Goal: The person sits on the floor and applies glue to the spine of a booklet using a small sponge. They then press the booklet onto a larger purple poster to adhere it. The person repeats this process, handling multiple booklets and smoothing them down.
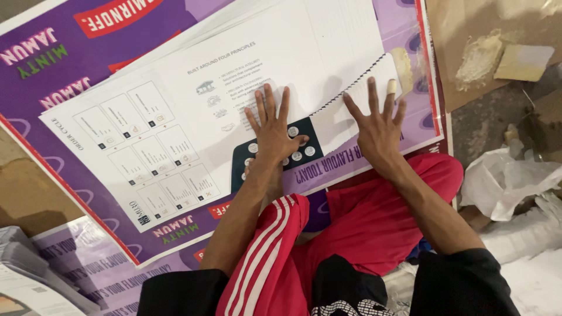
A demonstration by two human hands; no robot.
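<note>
My left hand [273, 126] lies flat, fingers spread, on a white printed sheet [175, 117] with small boxes and a dark panel of round icons. My right hand [379, 126] presses flat, fingers apart, on a stack of white sheets [345, 41] whose edge shows a dotted perforated line [351, 88]. One finger of the right hand carries a pale wrap near its tip. Both sheets rest on a large purple poster [64, 64] on the floor. Neither hand grips anything.
My knees in red trousers with white stripes [328, 234] sit at the poster's near edge. Brown cardboard with a pale smear [480, 52] lies at top right, crumpled white plastic [509, 181] at right, stacked printed sheets [29, 275] at bottom left.
</note>
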